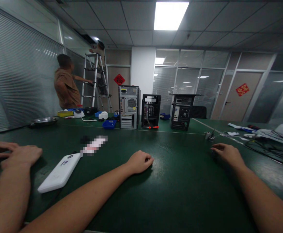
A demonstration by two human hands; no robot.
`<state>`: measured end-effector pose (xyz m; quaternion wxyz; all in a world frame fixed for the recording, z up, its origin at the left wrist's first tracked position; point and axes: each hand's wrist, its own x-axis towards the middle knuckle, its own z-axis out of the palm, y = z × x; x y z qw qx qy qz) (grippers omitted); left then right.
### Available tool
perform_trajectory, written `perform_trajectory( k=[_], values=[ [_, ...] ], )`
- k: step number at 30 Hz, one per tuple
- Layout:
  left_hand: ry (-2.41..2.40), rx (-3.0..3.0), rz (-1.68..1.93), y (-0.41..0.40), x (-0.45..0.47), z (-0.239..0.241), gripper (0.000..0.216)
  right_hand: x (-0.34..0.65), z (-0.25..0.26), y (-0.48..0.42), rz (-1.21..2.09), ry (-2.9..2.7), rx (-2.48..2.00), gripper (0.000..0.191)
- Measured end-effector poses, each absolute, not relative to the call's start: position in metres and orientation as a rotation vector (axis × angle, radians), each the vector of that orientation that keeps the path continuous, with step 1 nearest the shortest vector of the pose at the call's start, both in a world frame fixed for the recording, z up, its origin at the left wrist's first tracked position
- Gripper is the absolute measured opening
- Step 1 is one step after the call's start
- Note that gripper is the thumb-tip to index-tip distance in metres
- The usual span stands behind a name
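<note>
My left hand (pixel 140 161) rests on the green tabletop (pixel 177 191) with its fingers curled in a loose fist, and no object shows in it. Farther right, my right hand (pixel 226 154) lies low on the table, fingers bent together. Something small and dark is at its fingertips, too unclear to name. Just beyond that hand stand small metal parts (pixel 209 136). A white power bank or phone-like slab (pixel 60 173) lies left of my left forearm.
Another person's hands (pixel 22 153) rest at the left edge. Computer cases (pixel 129 106) stand ahead, with a red screwdriver (pixel 153 127) and blue tray (pixel 109 124) nearby. Cables (pixel 267 152) lie right. Behind are a person (pixel 66 82) and a stepladder (pixel 94 77) with someone on it.
</note>
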<state>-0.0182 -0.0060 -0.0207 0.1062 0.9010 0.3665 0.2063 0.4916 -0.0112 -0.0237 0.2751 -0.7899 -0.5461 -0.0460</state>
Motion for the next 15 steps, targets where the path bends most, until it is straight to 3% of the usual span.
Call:
perform_trajectory(
  k=[15],
  values=[
    [1.082, 2.668, 0.614, -0.006, -0.019, -0.02, 0.042, 0.515, -0.035, 0.003, 0.197, -1.333, -2.146, 0.052]
  ],
)
